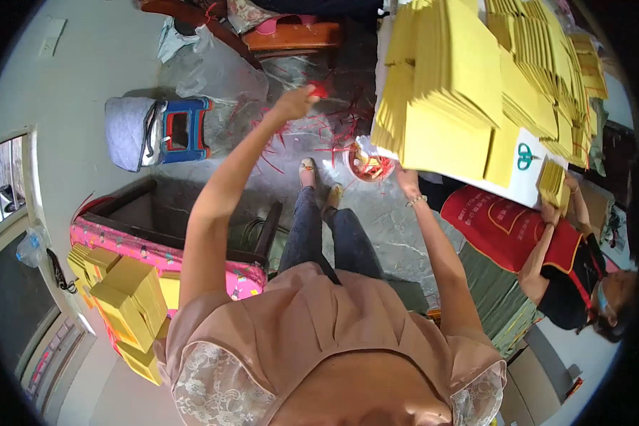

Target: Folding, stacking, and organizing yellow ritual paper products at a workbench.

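My left hand (295,104) is stretched out over the floor, its fingers closed on a small red bundle (318,89) whose kind is unclear. Scraps of red strip (270,153) lie scattered on the grey floor below it. At the near left corner of the white table is my right hand (407,182), with a bracelet at the wrist. Its fingertips are partly hidden and too small to read. Beside it, on the floor, stands a round bin (369,165) holding red and yellow scraps. Tall stacks of yellow paper envelopes (451,71) cover much of the table (468,183).
Green-handled scissors (525,156) lie on the table. At right a co-worker in a red apron (508,224) holds a yellow stack (551,183). A blue stool (184,131) and a pink-covered bench (149,248) stand at left, near more yellow envelopes (128,291).
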The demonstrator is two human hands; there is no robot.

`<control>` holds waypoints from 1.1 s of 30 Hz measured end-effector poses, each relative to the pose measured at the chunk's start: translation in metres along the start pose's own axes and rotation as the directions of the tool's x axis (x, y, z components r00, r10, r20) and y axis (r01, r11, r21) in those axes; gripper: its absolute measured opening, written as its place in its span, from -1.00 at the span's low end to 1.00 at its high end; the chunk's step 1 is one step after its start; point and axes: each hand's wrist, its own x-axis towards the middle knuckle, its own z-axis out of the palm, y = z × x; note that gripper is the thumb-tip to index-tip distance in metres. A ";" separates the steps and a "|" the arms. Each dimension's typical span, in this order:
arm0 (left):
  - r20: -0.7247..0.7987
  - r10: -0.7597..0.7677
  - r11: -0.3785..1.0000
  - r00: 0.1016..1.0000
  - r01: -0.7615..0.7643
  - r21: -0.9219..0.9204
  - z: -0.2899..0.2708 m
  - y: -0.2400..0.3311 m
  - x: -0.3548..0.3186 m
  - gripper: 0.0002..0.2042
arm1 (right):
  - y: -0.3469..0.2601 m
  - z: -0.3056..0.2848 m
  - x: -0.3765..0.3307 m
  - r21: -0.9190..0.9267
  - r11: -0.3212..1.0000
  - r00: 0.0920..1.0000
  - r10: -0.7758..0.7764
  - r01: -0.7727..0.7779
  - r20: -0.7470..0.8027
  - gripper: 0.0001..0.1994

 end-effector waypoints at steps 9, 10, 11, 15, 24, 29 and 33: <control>0.359 0.124 0.934 0.925 0.013 -0.356 0.137 0.058 0.123 -0.63 | 0.003 -0.004 0.080 -0.360 0.885 0.937 -0.341 0.294 -0.072 -0.68; 0.265 0.278 0.851 0.923 -0.108 -0.515 0.152 0.060 0.123 -0.64 | 0.003 0.001 0.083 -0.339 0.900 0.948 -0.311 0.273 -0.062 -0.68; 0.313 0.353 0.853 0.881 -0.167 -0.494 0.165 0.072 0.129 -0.64 | 0.012 -0.001 0.084 -0.330 0.913 0.960 -0.273 0.240 -0.057 -0.68; 0.412 0.392 0.854 0.822 -0.159 -0.496 0.194 0.077 0.139 -0.64 | 0.036 0.009 0.082 -0.259 0.956 0.989 -0.146 0.140 -0.005 -0.68; 0.329 0.590 0.716 0.737 -0.290 -0.635 0.190 0.083 0.164 -0.65 | 0.088 0.005 0.018 -0.112 0.980 0.980 0.175 -0.164 0.098 -0.67; 0.373 0.681 0.725 0.630 -0.510 -0.463 0.203 0.060 0.166 -0.63 | 0.081 0.006 -0.012 -0.022 0.959 0.942 0.283 -0.284 0.182 -0.67; 0.453 0.718 0.686 0.528 -0.423 -0.592 0.203 0.048 0.151 -0.60 | 0.086 0.000 -0.036 0.034 0.921 0.901 0.371 -0.388 0.226 -0.67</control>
